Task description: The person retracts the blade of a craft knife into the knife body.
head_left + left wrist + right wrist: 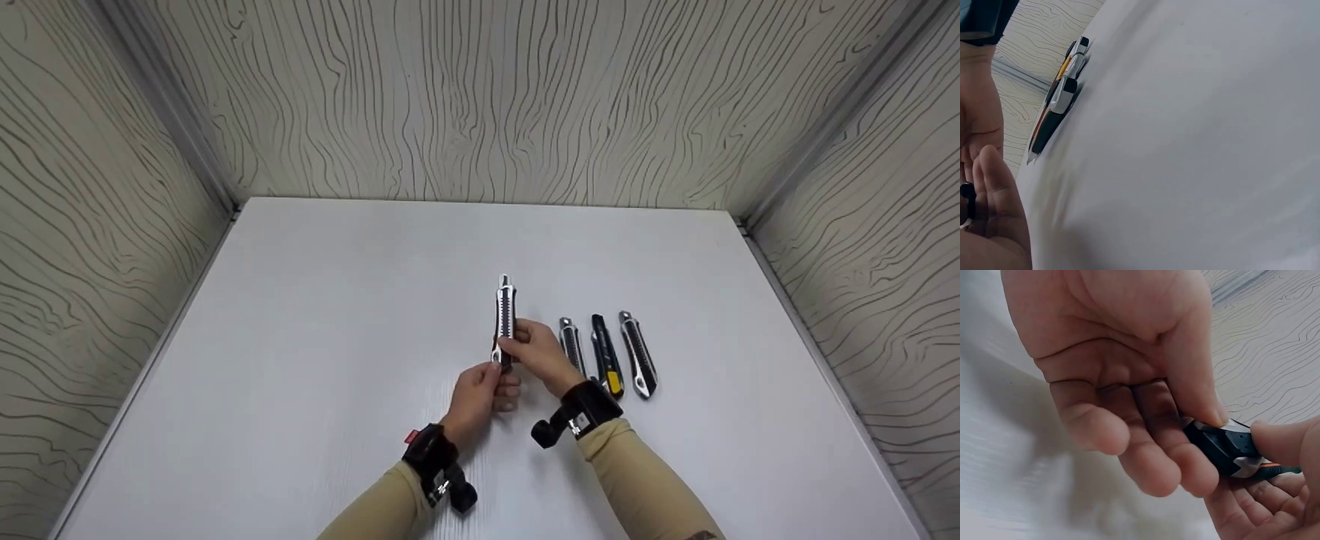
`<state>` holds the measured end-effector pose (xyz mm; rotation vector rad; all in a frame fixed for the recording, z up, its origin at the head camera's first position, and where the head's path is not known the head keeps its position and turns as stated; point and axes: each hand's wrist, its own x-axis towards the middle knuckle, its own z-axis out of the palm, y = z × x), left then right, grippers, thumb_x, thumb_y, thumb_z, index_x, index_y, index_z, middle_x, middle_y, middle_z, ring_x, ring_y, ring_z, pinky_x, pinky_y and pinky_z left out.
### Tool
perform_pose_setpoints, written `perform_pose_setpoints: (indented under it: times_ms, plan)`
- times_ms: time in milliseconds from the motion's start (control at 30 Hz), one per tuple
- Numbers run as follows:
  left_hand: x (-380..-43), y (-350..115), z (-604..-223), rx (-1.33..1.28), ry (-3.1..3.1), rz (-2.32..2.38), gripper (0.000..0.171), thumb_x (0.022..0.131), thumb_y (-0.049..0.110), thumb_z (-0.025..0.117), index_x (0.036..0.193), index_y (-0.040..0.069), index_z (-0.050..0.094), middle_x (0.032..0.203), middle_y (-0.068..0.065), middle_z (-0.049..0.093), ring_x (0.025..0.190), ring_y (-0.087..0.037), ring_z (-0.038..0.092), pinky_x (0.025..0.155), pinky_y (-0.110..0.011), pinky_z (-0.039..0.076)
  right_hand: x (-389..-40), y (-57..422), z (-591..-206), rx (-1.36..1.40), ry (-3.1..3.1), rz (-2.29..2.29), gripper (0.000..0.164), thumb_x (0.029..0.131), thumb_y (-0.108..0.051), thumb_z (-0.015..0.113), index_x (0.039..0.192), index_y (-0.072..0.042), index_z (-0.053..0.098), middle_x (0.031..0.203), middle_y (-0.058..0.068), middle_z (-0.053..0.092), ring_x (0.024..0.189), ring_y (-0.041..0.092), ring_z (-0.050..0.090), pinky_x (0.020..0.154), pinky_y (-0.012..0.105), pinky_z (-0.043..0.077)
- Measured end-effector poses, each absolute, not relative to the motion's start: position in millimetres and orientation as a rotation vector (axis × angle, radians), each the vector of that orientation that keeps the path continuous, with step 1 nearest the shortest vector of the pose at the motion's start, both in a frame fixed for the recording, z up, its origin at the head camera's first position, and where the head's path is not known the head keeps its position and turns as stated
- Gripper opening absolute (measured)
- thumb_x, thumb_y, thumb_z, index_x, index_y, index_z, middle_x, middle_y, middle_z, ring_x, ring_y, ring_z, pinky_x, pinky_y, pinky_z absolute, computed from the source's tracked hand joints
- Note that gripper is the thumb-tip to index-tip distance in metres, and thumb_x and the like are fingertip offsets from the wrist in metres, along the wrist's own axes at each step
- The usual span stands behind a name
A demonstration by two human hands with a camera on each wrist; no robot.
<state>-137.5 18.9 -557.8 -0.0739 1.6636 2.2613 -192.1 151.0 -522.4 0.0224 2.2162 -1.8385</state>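
Note:
A silver and black utility knife (505, 307) is held between both hands, its narrow tip pointing away toward the back wall. My right hand (541, 352) grips the middle of its body, with the thumb on top. At the near end, my left hand (476, 390) pinches the handle beside the small hole. In the right wrist view, thumb and fingers of both hands close on the dark knife body (1224, 441). Only a small dark end of the knife (967, 194) shows at the left wrist view's edge.
To the right lie three more utility knives on the white table (337, 300): a silver and black one (571, 346) partly behind my right wrist, a black and yellow one (606, 356), and another silver and black one (637, 352). Wood-patterned walls (480, 97) enclose the table.

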Motion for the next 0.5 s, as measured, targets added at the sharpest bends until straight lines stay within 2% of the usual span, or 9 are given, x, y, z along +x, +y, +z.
perform_pose_setpoints:
  times_ms: [133, 300, 500]
  plan:
    - [-135.3, 22.8, -558.5, -0.081, 1.639, 2.252, 0.032, 0.106, 0.014, 0.038, 0.111, -0.013, 0.055, 0.082, -0.002, 0.067, 0.069, -0.008, 0.064, 0.06, -0.021, 0.055, -190.7, 157.5, -521.2, 0.086, 2.28, -1.766, 0.037, 0.094, -0.006, 0.059, 0.129, 0.007, 0.055, 0.118, 0.025, 0.066, 0.092, 0.022, 0.069, 0.084, 0.034, 0.058]
    - [-133.2, 26.9, -558.9, -0.072, 1.641, 2.207, 0.03, 0.105, 0.014, 0.038, 0.106, -0.009, 0.057, 0.08, -0.002, 0.066, 0.067, -0.008, 0.064, 0.058, -0.021, 0.055, -187.7, 165.1, -520.8, 0.134, 2.361, -1.677, 0.036, 0.093, -0.008, 0.061, 0.127, 0.004, 0.058, 0.113, 0.021, 0.069, 0.088, 0.021, 0.069, 0.081, 0.033, 0.058]
    - [-131.9, 32.2, -560.9, -0.041, 1.641, 2.154, 0.03, 0.105, 0.015, 0.039, 0.101, -0.007, 0.059, 0.079, -0.002, 0.065, 0.066, -0.008, 0.063, 0.056, -0.021, 0.055, -182.1, 172.7, -520.4, 0.15, 2.292, -1.731, 0.037, 0.09, -0.004, 0.063, 0.126, 0.006, 0.057, 0.115, 0.022, 0.068, 0.095, 0.024, 0.069, 0.085, 0.033, 0.058]
